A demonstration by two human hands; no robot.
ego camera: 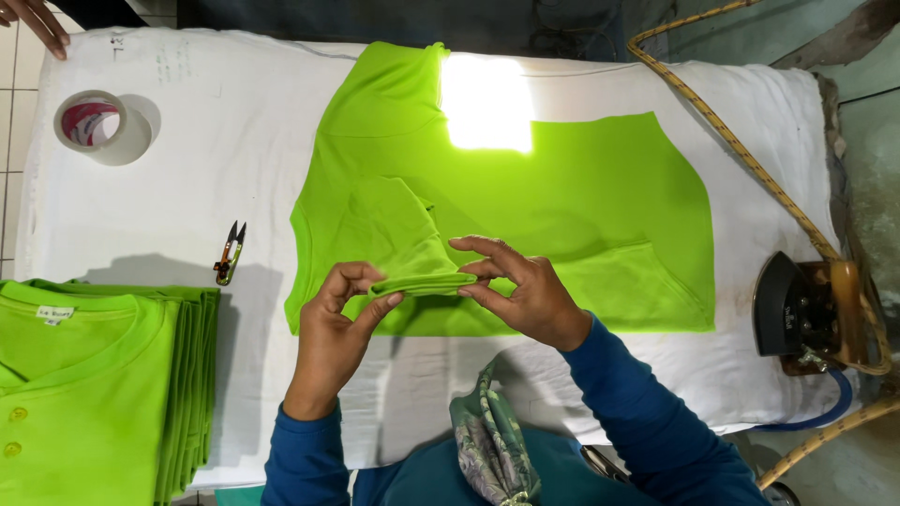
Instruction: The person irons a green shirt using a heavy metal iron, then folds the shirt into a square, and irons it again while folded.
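Observation:
A bright green shirt [562,206] lies spread flat on the white padded table [234,169]. Its near sleeve [412,253] is lifted off the cloth and folded over. My left hand [339,314] pinches the sleeve's hem at its left end. My right hand [520,290] pinches the same hem at its right end, fingers spread above it. Both hands hover over the shirt's near edge. A patch of strong light glares on the shirt's far part.
A stack of folded green shirts [94,375] sits at the near left. Small thread snips [229,251] and a roll of tape [94,126] lie on the left. An iron [797,309] with a braided cord [731,141] rests at the right edge. Another person's hand [33,23] touches the far left corner.

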